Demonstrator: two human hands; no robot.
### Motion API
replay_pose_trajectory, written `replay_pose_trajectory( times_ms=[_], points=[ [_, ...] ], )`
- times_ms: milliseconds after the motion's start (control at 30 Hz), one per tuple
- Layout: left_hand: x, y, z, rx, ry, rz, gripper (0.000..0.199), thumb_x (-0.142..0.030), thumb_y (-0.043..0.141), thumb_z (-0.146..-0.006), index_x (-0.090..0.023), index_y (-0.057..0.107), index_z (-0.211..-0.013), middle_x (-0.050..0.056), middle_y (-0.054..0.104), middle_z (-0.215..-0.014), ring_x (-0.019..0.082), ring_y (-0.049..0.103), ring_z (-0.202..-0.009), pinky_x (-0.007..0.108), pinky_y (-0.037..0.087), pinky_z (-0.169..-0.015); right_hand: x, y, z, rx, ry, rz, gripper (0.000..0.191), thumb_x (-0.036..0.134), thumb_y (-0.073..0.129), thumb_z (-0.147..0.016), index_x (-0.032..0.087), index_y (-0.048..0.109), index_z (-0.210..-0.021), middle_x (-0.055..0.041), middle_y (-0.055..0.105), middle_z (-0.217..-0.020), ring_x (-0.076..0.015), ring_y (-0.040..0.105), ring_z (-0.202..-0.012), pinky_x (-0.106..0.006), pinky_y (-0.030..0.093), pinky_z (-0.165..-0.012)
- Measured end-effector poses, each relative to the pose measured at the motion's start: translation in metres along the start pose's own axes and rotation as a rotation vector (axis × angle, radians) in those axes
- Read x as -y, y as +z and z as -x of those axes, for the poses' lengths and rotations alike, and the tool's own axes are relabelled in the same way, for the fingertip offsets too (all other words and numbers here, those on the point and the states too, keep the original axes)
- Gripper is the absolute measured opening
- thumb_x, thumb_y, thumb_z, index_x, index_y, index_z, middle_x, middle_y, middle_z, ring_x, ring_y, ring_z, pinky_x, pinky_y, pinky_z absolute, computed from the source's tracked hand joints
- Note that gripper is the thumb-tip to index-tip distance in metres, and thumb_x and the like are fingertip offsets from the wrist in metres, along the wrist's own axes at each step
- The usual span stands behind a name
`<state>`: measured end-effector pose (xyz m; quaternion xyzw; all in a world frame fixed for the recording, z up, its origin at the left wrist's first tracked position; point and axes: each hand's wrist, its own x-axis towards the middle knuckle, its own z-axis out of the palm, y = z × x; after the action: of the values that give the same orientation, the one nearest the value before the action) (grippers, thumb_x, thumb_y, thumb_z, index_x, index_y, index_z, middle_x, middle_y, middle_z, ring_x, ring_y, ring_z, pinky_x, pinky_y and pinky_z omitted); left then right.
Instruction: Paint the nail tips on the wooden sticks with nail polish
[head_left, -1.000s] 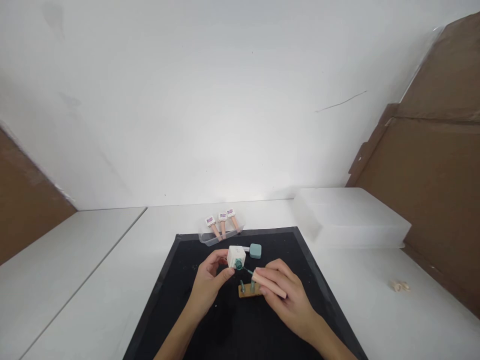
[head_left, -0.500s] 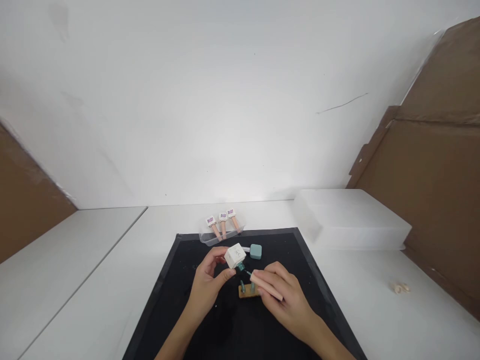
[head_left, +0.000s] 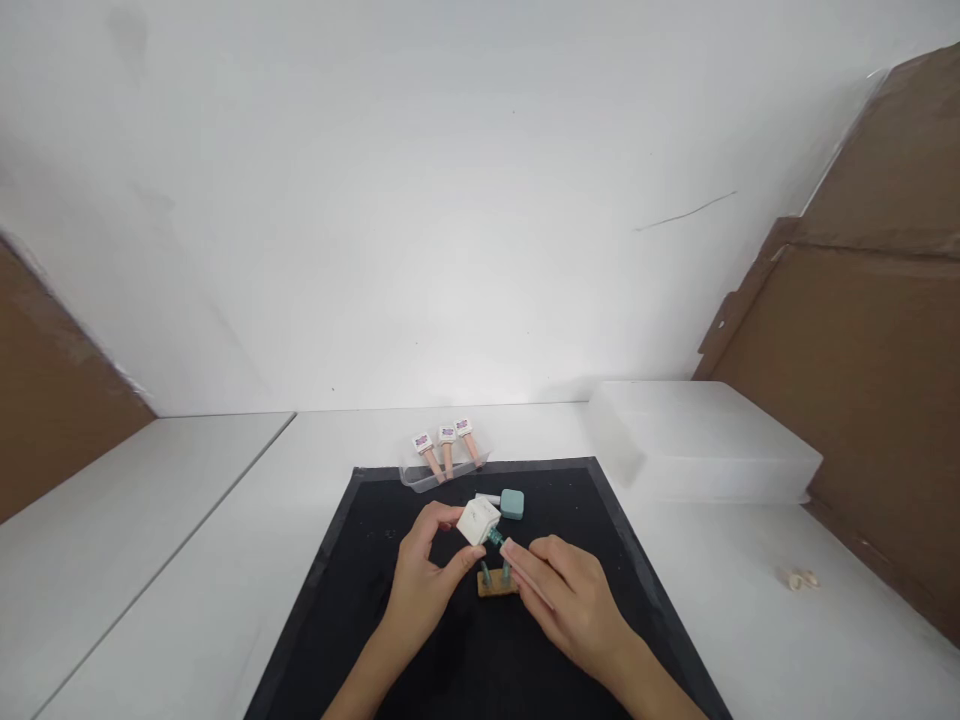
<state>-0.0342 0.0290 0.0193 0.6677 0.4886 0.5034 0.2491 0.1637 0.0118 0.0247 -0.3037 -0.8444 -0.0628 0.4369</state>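
Note:
My left hand (head_left: pixel 427 570) pinches a white square bottle (head_left: pixel 478 521), tilted so that its green neck (head_left: pixel 495 537) points down to the right. In my right hand (head_left: pixel 571 598) is a long pale pink cap (head_left: pixel 529 572), its end right at the bottle's neck; no brush shows between them. Below the bottle, a small yellowish stand (head_left: pixel 495 584) with upright green pieces rests on the black mat (head_left: pixel 465 660), partly covered by my right fingers. Behind the bottle lies a teal square item (head_left: pixel 512 503) with a white stem.
Three pink-capped white bottles (head_left: pixel 447 434) lie in a clear tray (head_left: pixel 421 484) at the mat's back edge. A translucent white box (head_left: pixel 731 465) stands at the back right. Small beige rings (head_left: pixel 796 579) lie on the right. Brown cardboard (head_left: pixel 862 400) borders the right side.
The bottle in my left hand has moved right and slightly down, meeting the cap. The thin brush tip that showed between them is out of sight.

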Motion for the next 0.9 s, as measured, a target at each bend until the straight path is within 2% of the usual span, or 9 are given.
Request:
replay_pose_trajectory(
  times_ms=[167, 400, 633, 767, 900],
  points=[
    [-0.002, 0.000, 0.001, -0.071, 0.116, -0.054, 0.023, -0.028, 0.065, -0.075, -0.023, 0.059, -0.096, 0.001, 0.059, -0.084, 0.016, 0.055, -0.077, 0.027, 0.045, -0.070, -0.001, -0.001, 0.000, 0.049, 0.015, -0.032, 0.039, 0.007, 0.047, -0.086, 0.016, 0.051, -0.123, -0.0068, 0.061, -0.072, -0.0174, 0.056, -0.059, -0.028, 0.047, -0.050],
    [0.004, 0.000, 0.002, -0.049, 0.169, -0.031, 0.029, -0.022, 0.062, -0.078, -0.026, 0.057, -0.106, 0.002, 0.060, -0.094, 0.017, 0.058, -0.087, 0.029, 0.048, -0.076, 0.001, 0.000, -0.003, 0.057, 0.160, -0.201, 0.031, 0.009, 0.046, -0.085, 0.018, 0.058, -0.112, -0.0050, 0.058, -0.074, -0.0163, 0.058, -0.061, -0.025, 0.047, -0.052],
    [0.010, 0.000, 0.003, -0.058, 0.224, 0.007, 0.037, -0.017, 0.063, -0.076, -0.030, 0.057, -0.110, 0.001, 0.059, -0.098, 0.017, 0.058, -0.092, 0.029, 0.049, -0.078, 0.006, 0.000, -0.006, 0.060, 0.464, -0.531, 0.024, 0.013, 0.049, -0.084, 0.018, 0.064, -0.102, -0.0044, 0.056, -0.078, -0.0154, 0.056, -0.063, -0.025, 0.045, -0.054],
    [0.009, 0.001, 0.004, -0.063, 0.175, 0.086, 0.036, -0.016, 0.063, -0.076, -0.031, 0.058, -0.109, 0.001, 0.058, -0.098, 0.016, 0.058, -0.093, 0.028, 0.050, -0.079, 0.005, 0.000, -0.010, 0.075, 0.639, -0.698, 0.017, 0.021, 0.055, -0.083, 0.018, 0.070, -0.092, -0.0020, 0.054, -0.072, -0.0141, 0.052, -0.061, -0.024, 0.042, -0.055],
    [0.005, 0.002, 0.004, -0.075, 0.111, 0.203, 0.032, -0.017, 0.064, -0.075, -0.030, 0.060, -0.105, 0.000, 0.058, -0.095, 0.015, 0.058, -0.092, 0.027, 0.051, -0.080, 0.004, 0.003, -0.009, 0.097, 0.789, -0.893, 0.020, 0.033, 0.059, -0.082, 0.020, 0.072, -0.090, -0.0002, 0.050, -0.071, -0.0100, 0.045, -0.052, -0.021, 0.037, -0.046]
  ],
)
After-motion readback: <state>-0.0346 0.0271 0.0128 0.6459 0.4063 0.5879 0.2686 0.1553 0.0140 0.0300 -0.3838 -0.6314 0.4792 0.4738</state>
